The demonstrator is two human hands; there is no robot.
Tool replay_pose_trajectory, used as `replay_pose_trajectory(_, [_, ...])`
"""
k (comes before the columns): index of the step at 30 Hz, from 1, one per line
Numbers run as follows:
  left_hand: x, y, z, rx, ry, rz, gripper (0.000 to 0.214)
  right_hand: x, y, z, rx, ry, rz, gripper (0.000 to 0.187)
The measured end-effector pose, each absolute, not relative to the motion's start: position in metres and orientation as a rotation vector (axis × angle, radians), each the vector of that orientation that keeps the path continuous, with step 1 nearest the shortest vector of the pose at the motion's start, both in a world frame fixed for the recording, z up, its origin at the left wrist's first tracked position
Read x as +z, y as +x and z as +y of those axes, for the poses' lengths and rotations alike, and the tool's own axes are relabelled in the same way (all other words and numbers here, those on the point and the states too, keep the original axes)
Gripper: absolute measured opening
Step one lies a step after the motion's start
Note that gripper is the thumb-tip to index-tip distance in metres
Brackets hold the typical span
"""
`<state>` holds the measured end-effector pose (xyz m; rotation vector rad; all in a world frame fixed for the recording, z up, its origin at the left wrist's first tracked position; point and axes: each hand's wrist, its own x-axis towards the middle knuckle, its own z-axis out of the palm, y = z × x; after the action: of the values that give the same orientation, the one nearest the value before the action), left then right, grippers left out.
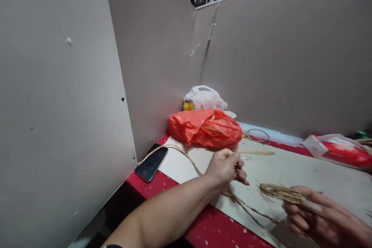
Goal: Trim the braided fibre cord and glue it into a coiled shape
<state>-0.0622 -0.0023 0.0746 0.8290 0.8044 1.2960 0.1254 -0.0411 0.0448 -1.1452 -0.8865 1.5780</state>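
At the lower right, my right hand (322, 213) grips a narrow, flat-looking piece of woven straw (276, 192) between thumb and fingers. The piece points left, toward my other hand. My left hand (226, 168) is held above the white board (293, 170) with its fingers curled into a pinch; whatever they hold, if anything, is too small to see. A twisted straw cord (186, 154) runs from over a black phone (151, 162), passes behind my left forearm, and comes out toward my right hand. Its link with the woven piece is hidden.
A red plastic bag (203, 128) with straw-coloured material lies behind my left hand. Nearby are a yellow jar (188, 105), a white bag (205, 97), a flat pale stick (255, 152) and a coiled wire (258, 135). A red-and-white package (343, 149) is far right. Grey panels enclose the table.
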Motion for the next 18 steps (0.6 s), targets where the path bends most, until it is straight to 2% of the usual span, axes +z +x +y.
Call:
replay_pose_trajectory(6, [0.076,-0.072,-0.006,1.194,0.928,0.760,0.042,0.059,0.104,-0.049,1.694,-0.953,-1.129,0.030])
replay_pose_trajectory(11, [0.074,-0.070,-0.002,1.126,1.025,0.731,0.052,0.063,0.105,-0.046,1.637,-0.882,-1.292,0.027])
replay_pose_trajectory(18, [0.069,-0.069,-0.007,1.060,1.115,0.777,0.034,0.063,0.102,-0.047,1.561,-0.929,-1.439,0.023])
